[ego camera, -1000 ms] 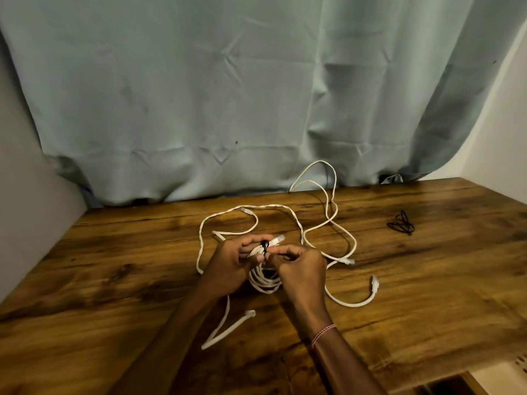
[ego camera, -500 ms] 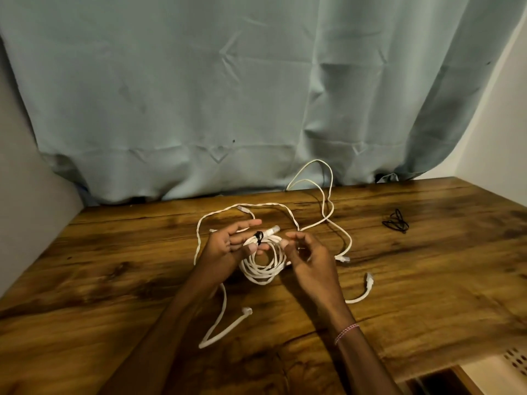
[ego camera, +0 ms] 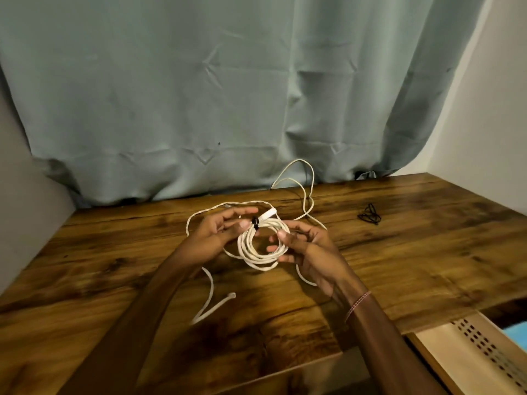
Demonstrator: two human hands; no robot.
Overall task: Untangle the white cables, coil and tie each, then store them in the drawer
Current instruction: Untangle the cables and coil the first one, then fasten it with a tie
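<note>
Above the counter (ego camera: pixel 427 252), the left hand (ego camera: pixel 219 235) and right hand (ego camera: pixel 313 255) hold the tied coil (ego camera: pixel 256 258); the drawer (ego camera: pixel 470 357) lies nearer the right.

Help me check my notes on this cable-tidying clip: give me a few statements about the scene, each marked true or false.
1. A black tie is wrapped round the coil. True.
2. The coil lies untouched on the table. False: the left hand and right hand hold it between them, above the wood.
3. Spare ties lie on the table, off to the right of the hands. True.
4. All the white cable is coiled. False: a loose cable sprawls across the table around the hands.
</note>
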